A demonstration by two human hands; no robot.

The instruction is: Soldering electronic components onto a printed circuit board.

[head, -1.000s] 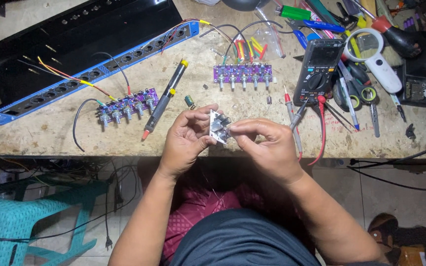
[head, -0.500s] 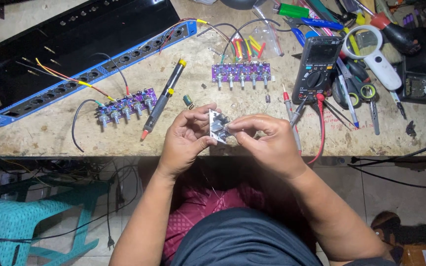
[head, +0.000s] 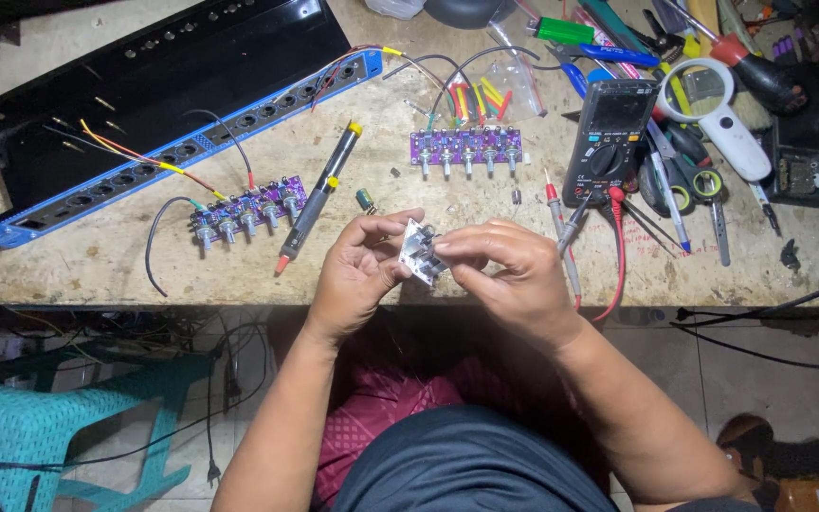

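Taking the multimeter (head: 610,140) as the landmark: it is a dark, upright rectangle with a round dial and a grey screen, lying on the worn bench (head: 68,256). Just left of it, near the bench's far edge, lies a clear plastic bag (head: 509,85) holding red, yellow and green pieces. Above the meter sits a green lighter-shaped thing (head: 561,30). To its right lies a white magnifier (head: 718,109) among pliers and screwdrivers. Red and black probes (head: 561,223) run down from the meter toward the bench's near edge. Left of the meter is a purple board (head: 466,147) with a row of knob shafts; a second purple board (head: 244,210) lies farther left, with a black-and-yellow pen tool (head: 317,197) between them. Far left, a long black panel (head: 168,57) with a blue front strip of holes stretches diagonally.

The part (head: 421,254) is a small, shiny metal square with dark pins, held up over the near edge of the bench, below and left of the meter. The left hand (head: 357,275) pinches its left edge between thumb and fingers. The right hand (head: 514,275) curls around its right side, thumb and forefinger pressed on it.
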